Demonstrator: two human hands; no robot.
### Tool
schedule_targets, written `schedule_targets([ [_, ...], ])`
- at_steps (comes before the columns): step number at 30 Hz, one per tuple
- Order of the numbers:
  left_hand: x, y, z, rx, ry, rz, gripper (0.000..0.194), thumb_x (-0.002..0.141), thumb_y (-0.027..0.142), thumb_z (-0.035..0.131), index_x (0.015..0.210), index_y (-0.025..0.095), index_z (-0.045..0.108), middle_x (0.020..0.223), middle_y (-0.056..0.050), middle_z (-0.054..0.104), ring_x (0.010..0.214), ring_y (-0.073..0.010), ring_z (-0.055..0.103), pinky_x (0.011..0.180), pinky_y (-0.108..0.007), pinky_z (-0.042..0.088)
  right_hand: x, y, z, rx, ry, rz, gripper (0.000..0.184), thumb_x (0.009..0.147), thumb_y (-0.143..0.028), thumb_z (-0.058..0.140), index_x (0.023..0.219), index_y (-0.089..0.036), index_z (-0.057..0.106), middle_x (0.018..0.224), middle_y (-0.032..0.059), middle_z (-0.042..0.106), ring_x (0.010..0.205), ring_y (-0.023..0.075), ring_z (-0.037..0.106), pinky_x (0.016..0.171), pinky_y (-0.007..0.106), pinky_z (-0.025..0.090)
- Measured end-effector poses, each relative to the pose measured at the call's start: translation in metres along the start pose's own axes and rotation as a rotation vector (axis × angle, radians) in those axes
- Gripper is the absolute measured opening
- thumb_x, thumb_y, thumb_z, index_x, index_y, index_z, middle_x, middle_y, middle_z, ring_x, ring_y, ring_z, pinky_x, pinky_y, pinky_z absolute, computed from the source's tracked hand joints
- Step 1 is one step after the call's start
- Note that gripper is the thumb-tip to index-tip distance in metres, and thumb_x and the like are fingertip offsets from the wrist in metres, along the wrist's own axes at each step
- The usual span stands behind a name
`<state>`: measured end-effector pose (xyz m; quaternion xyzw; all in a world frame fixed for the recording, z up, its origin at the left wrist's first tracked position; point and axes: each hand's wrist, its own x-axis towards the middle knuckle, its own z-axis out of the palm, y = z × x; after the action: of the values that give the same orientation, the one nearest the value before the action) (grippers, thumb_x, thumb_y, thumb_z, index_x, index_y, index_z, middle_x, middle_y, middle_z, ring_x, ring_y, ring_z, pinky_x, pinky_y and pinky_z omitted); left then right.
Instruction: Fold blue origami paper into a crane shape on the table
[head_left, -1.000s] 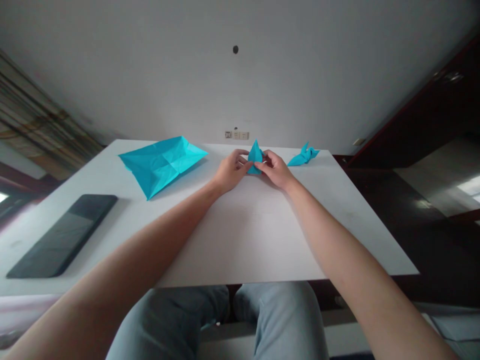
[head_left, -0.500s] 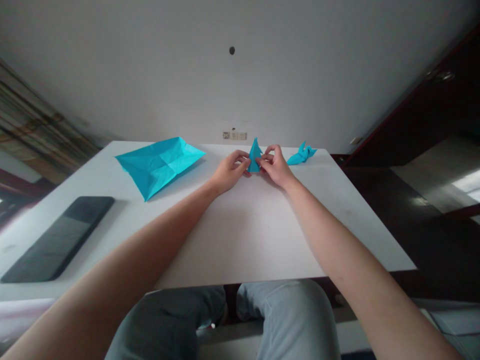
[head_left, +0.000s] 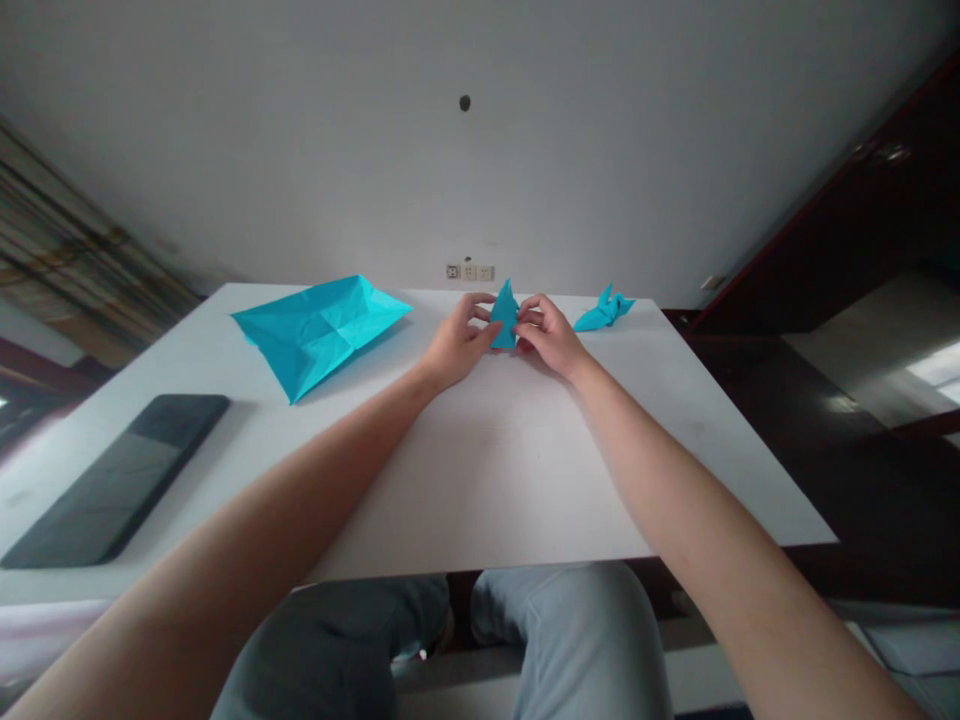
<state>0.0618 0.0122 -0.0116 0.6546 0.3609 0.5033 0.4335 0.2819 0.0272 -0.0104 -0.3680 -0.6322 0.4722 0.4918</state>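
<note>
We sit at a white table [head_left: 480, 460] and hold a small blue paper [head_left: 503, 318] near its far edge, in the middle. The paper is folded, and its sharp tip points up. Our left hand [head_left: 463, 338] grips its left side, with the thumb on the front. Our right hand [head_left: 550, 336] pinches its right edge with bent fingers. We cannot tell if the paper's bottom touches the table. Just beside our right hand, a folded blue bird [head_left: 604, 310] lies on the table. Off to our left we see a big blue sheet [head_left: 322, 330], open and full of creases. A dark phone [head_left: 120, 485] lies nearer to us, by the left forearm.
</note>
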Motion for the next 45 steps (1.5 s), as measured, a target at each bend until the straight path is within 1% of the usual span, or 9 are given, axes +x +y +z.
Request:
schedule_targets([
  [6,0.003,0.003,-0.001,0.044,-0.003,0.003,0.024,0.115,0.018,0.064,0.138,0.021,0.069,0.103,-0.002,0.074,0.071,-0.0094,0.073,0.066,-0.021,0.064,-0.001,-0.006,0.001,-0.041,0.072,-0.024,0.054,0.085,-0.057,0.093,0.122,-0.033,0.062,0.094,-0.0062,0.076,0.060,0.0118,0.059,0.059,0.030,0.051],
  [10,0.002,0.006,-0.001,0.069,0.021,0.010,0.021,0.117,0.019,0.063,0.136,0.021,0.071,0.103,-0.001,0.074,0.067,-0.0072,0.069,0.062,-0.017,0.056,-0.002,-0.007,0.001,-0.086,0.034,-0.041,0.047,0.082,-0.056,0.094,0.111,-0.029,0.068,0.097,-0.0021,0.078,0.066,0.0129,0.057,0.060,0.030,0.046],
  [16,0.003,0.005,-0.002,0.064,0.043,-0.030,0.017,0.116,0.020,0.064,0.131,0.020,0.072,0.104,-0.003,0.076,0.066,-0.0086,0.070,0.063,-0.020,0.058,-0.001,-0.008,0.000,-0.122,0.002,-0.083,0.051,0.080,-0.057,0.098,0.114,-0.028,0.072,0.104,0.0002,0.076,0.074,0.0142,0.053,0.063,0.030,0.041],
  [19,0.002,0.006,-0.002,0.074,0.027,-0.014,0.018,0.115,0.021,0.063,0.130,0.021,0.074,0.097,-0.001,0.076,0.066,-0.0098,0.069,0.062,-0.020,0.057,0.001,-0.007,0.000,-0.148,0.036,-0.108,0.051,0.084,-0.066,0.096,0.111,-0.029,0.072,0.103,0.0016,0.075,0.081,0.0175,0.059,0.065,0.031,0.044],
  [22,0.002,0.008,-0.003,0.095,0.039,-0.003,0.019,0.117,0.024,0.062,0.127,0.020,0.078,0.090,-0.001,0.076,0.063,-0.0105,0.066,0.061,-0.021,0.054,0.001,-0.005,-0.001,-0.166,0.042,-0.102,0.060,0.087,-0.081,0.091,0.106,-0.028,0.072,0.096,0.0012,0.076,0.073,0.0166,0.057,0.065,0.033,0.044],
  [28,0.002,0.009,-0.005,0.134,0.021,0.001,0.020,0.116,0.032,0.067,0.125,0.020,0.081,0.088,-0.002,0.077,0.063,-0.0111,0.063,0.058,-0.021,0.051,-0.001,-0.011,0.000,-0.165,0.037,-0.095,0.080,0.079,-0.106,0.084,0.096,-0.029,0.068,0.083,-0.0011,0.070,0.063,0.0153,0.050,0.062,0.035,0.039],
  [33,0.001,0.010,-0.004,0.089,-0.015,-0.019,0.019,0.112,0.023,0.069,0.127,0.019,0.080,0.093,-0.002,0.077,0.068,-0.0107,0.069,0.062,-0.020,0.057,-0.001,-0.012,0.002,-0.188,0.048,-0.080,0.085,0.079,-0.112,0.077,0.083,-0.028,0.063,0.065,-0.0045,0.054,0.061,0.0163,0.046,0.065,0.036,0.037],
  [38,0.000,0.010,-0.001,0.045,-0.034,-0.075,0.027,0.111,0.022,0.072,0.138,0.022,0.072,0.099,0.000,0.074,0.069,-0.0114,0.075,0.062,-0.022,0.066,0.000,-0.010,0.002,-0.201,0.071,-0.026,0.088,0.080,-0.115,0.070,0.082,-0.028,0.064,0.063,-0.0034,0.053,0.062,0.0176,0.047,0.064,0.036,0.036],
  [45,-0.002,0.010,-0.001,0.046,-0.049,-0.045,0.029,0.112,0.021,0.070,0.140,0.026,0.067,0.101,0.001,0.070,0.067,-0.0100,0.074,0.061,-0.021,0.065,-0.002,-0.013,0.001,-0.208,0.066,-0.026,0.088,0.081,-0.115,0.069,0.082,-0.028,0.062,0.062,-0.0038,0.050,0.063,0.0178,0.046,0.065,0.037,0.037],
])
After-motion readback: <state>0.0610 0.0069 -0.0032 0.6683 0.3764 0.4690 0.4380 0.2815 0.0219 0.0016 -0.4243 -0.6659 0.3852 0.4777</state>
